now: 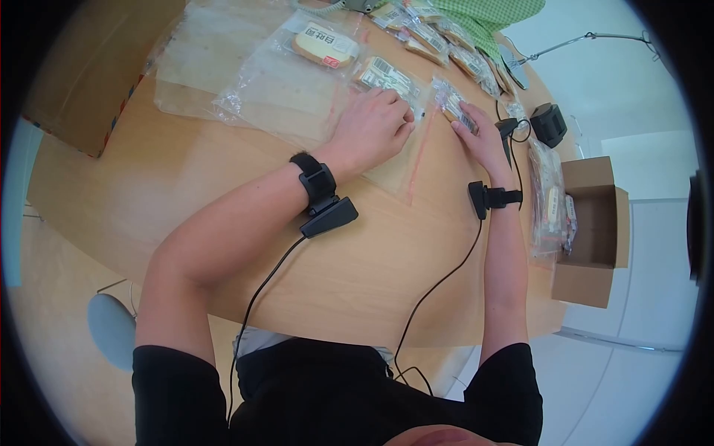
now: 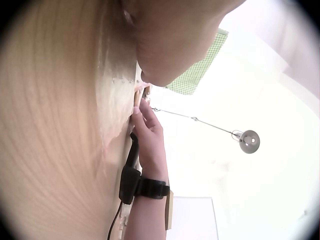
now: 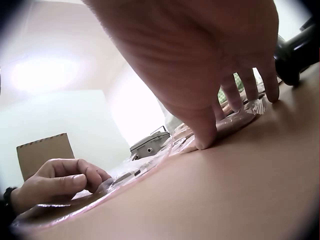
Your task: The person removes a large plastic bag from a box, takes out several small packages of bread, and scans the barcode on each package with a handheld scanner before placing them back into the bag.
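Observation:
Beside a packaged bread slice (image 1: 383,76), my left hand (image 1: 372,128) has its fingers curled at the clear plastic of a large bag (image 1: 398,175) with a pink edge line. The right wrist view shows this left hand (image 3: 62,182) low over the bag, thumb and fingertips at raised plastic; the exact grip is partly hidden. To the right, my right hand (image 1: 482,141) grips another wrapped bread packet (image 1: 451,104) lying on the table, thumb on the near side. In the right wrist view its spread fingers (image 3: 231,95) reach down around that packet (image 3: 237,121).
Another labelled bread packet (image 1: 326,44) lies on flat clear bags (image 1: 260,93) at the back left. Several packets (image 1: 428,37) line the back by a green checked cloth (image 1: 487,18). At right are a black device (image 1: 549,124), filled bags (image 1: 548,197) and an open cardboard box (image 1: 595,215).

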Demonstrator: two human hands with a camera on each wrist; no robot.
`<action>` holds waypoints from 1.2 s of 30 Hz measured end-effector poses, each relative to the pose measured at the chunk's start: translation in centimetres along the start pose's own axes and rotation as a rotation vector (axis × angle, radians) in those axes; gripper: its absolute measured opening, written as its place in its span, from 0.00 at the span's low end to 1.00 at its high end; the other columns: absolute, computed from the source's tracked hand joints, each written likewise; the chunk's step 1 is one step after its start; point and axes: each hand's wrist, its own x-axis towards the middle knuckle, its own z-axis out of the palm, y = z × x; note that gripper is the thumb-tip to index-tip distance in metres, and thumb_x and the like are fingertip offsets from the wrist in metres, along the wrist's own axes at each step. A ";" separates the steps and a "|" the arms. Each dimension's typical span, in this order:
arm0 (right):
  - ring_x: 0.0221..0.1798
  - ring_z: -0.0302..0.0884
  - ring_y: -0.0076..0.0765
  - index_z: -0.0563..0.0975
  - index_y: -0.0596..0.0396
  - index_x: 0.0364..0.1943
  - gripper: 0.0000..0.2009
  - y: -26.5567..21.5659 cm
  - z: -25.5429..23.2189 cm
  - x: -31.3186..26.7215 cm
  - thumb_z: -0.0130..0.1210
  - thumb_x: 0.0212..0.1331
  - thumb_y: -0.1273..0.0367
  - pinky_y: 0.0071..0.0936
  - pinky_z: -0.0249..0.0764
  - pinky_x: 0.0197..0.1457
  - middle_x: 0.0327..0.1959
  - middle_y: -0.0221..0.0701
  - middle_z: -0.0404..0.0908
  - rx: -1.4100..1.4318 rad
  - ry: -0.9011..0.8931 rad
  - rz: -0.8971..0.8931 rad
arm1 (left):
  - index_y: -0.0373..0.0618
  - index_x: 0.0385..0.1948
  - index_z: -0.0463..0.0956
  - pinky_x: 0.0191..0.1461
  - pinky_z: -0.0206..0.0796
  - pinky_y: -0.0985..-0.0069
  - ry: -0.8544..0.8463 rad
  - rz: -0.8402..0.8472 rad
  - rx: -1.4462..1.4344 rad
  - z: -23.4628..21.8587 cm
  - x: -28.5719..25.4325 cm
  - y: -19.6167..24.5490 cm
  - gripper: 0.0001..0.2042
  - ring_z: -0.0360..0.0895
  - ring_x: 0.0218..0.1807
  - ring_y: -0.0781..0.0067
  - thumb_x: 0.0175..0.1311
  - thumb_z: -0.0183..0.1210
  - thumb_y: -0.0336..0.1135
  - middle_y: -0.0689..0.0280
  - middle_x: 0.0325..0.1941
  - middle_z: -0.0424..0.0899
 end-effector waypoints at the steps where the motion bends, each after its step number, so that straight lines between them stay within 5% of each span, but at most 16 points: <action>1: 0.72 0.75 0.54 0.77 0.59 0.68 0.26 -0.4 -0.1 -0.3 0.63 0.72 0.59 0.39 0.71 0.74 0.71 0.48 0.77 -0.019 0.001 -0.002 | 0.45 0.39 0.83 0.61 0.69 0.59 0.003 0.003 0.001 0.0 0.0 0.0 0.08 0.79 0.55 0.57 0.69 0.64 0.38 0.62 0.46 0.85; 10: 0.52 0.87 0.47 0.81 0.61 0.62 0.21 -1.6 -0.7 -1.9 0.57 0.77 0.59 0.34 0.79 0.61 0.51 0.46 0.88 0.136 0.121 0.194 | 0.44 0.41 0.84 0.60 0.68 0.60 -0.002 -0.001 0.014 0.2 0.1 -0.1 0.08 0.79 0.54 0.56 0.70 0.64 0.38 0.62 0.45 0.85; 13: 0.40 0.76 0.20 0.82 0.60 0.60 0.22 -0.4 -1.1 -2.0 0.54 0.81 0.55 0.24 0.78 0.54 0.42 0.25 0.82 0.172 0.110 0.290 | 0.44 0.42 0.84 0.60 0.68 0.60 -0.008 -0.016 0.014 0.1 0.2 0.1 0.08 0.80 0.54 0.57 0.71 0.64 0.38 0.62 0.45 0.85; 16: 0.37 0.71 0.15 0.84 0.58 0.54 0.21 -0.3 -0.8 -2.2 0.52 0.82 0.53 0.24 0.81 0.52 0.38 0.20 0.75 0.587 0.227 0.404 | 0.44 0.47 0.83 0.61 0.69 0.60 0.005 -0.019 -0.003 0.2 0.3 0.2 0.10 0.80 0.54 0.57 0.71 0.64 0.38 0.61 0.47 0.86; 19: 0.44 0.78 0.16 0.83 0.61 0.59 0.23 2.5 -0.6 -2.0 0.52 0.82 0.54 0.25 0.83 0.54 0.41 0.23 0.83 0.712 0.245 0.340 | 0.43 0.58 0.78 0.62 0.71 0.60 0.004 -0.048 -0.066 0.2 0.6 0.2 0.18 0.81 0.55 0.57 0.71 0.65 0.40 0.60 0.49 0.87; 22: 0.47 0.81 0.18 0.83 0.64 0.60 0.23 -0.5 -1.5 -2.0 0.53 0.82 0.55 0.26 0.83 0.57 0.43 0.25 0.86 0.866 0.281 0.277 | 0.43 0.72 0.68 0.63 0.72 0.60 -0.024 -0.117 -0.166 -0.3 0.7 0.8 0.30 0.82 0.55 0.56 0.72 0.66 0.44 0.58 0.53 0.87; 27: 0.64 0.80 0.31 0.82 0.60 0.63 0.20 -4.6 -2.2 -2.4 0.56 0.79 0.60 0.31 0.74 0.72 0.59 0.33 0.86 0.657 0.191 -0.039 | 0.45 0.84 0.49 0.67 0.71 0.60 -0.041 -0.097 -0.290 -1.2 1.0 1.9 0.46 0.82 0.58 0.57 0.72 0.67 0.52 0.55 0.61 0.86; 30: 0.73 0.75 0.39 0.82 0.55 0.64 0.18 -6.8 -1.9 -2.7 0.60 0.75 0.64 0.34 0.69 0.77 0.67 0.34 0.83 0.531 0.150 -0.172 | 0.45 0.84 0.49 0.70 0.69 0.61 -0.066 -0.125 -0.283 -1.8 1.0 2.7 0.47 0.81 0.61 0.57 0.72 0.66 0.55 0.52 0.61 0.85; 36: 0.77 0.72 0.42 0.81 0.51 0.66 0.24 -8.3 -1.9 -3.3 0.67 0.66 0.69 0.36 0.66 0.80 0.70 0.32 0.81 0.488 0.196 -0.283 | 0.39 0.79 0.62 0.70 0.69 0.63 -0.046 -0.049 -0.293 -1.5 1.6 2.2 0.37 0.78 0.68 0.56 0.72 0.68 0.42 0.48 0.72 0.77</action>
